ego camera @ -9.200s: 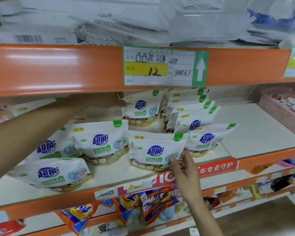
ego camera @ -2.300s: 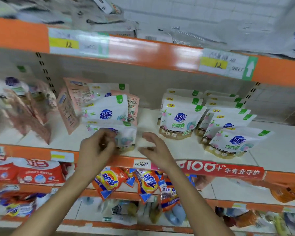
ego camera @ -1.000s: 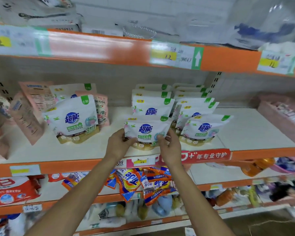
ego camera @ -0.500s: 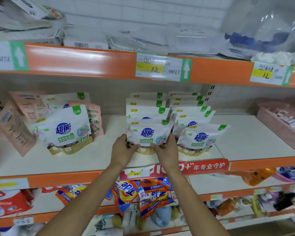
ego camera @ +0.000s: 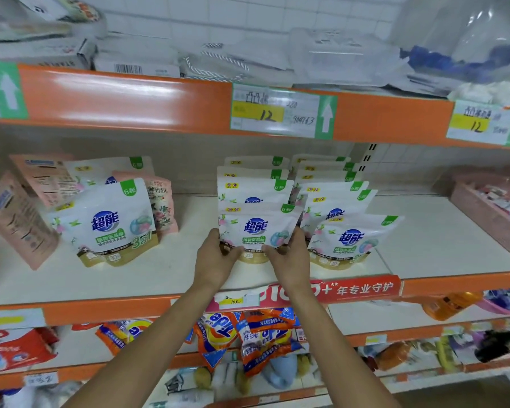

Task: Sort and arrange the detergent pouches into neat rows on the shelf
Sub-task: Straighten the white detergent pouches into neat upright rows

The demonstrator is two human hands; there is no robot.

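A white detergent pouch [ego camera: 258, 228] with a blue logo stands at the front of a row of like pouches [ego camera: 252, 184] on the white shelf [ego camera: 165, 272]. My left hand [ego camera: 215, 259] grips its lower left corner and my right hand [ego camera: 290, 257] grips its lower right corner. A second row of the same pouches [ego camera: 333, 201] runs just to the right, with its front pouch [ego camera: 351, 240] leaning right. Two more white pouches [ego camera: 106, 222] stand apart at the left.
Pink pouches [ego camera: 21, 219] lean at the shelf's left end and behind the left white pouch. A pink tray [ego camera: 489, 213] sits at the far right. Orange shelf rails [ego camera: 130, 101] run above and below. Orange detergent bags [ego camera: 248, 334] hang under the shelf edge.
Both hands carried a white pouch from the left group to the front of the middle row and pushed it back against the pouches behind it.
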